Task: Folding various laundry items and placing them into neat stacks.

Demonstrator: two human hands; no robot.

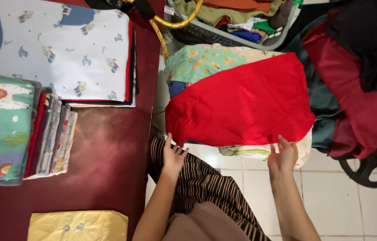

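1. A plain red cloth (242, 100), folded flat into a broad rounded shape, lies on top of a heap of other fabrics at about 1 o'clock from where the person sits.
2. The left hand (173, 154) sits at the cloth's near left corner, at 7 o'clock of it, fingers loosely spread and touching the hem; it grips nothing that I can see.
3. The right hand (283, 156) is at the near right edge, at 5 o'clock, fingers curled upward and slightly apart, just at the hem; whether it pinches the edge I cannot tell.
4. Under the red piece is a green floral fabric (197, 62) at 10 o'clock and a pale cloth (259, 152) peeping out at 6 o'clock.
5. Farther out: a grey laundry basket (224, 35) at 12 o'clock, a dark red garment (358, 102) at 3 o'clock, and at 9 o'clock a maroon mat (103, 151) carrying a stack of folded printed cloths (50, 134).
6. Risk, as I judge it: the heap beneath is soft and uneven, so a one-sided tug could skew the fold or drag the pale cloth onto the white tiled floor (366, 209).
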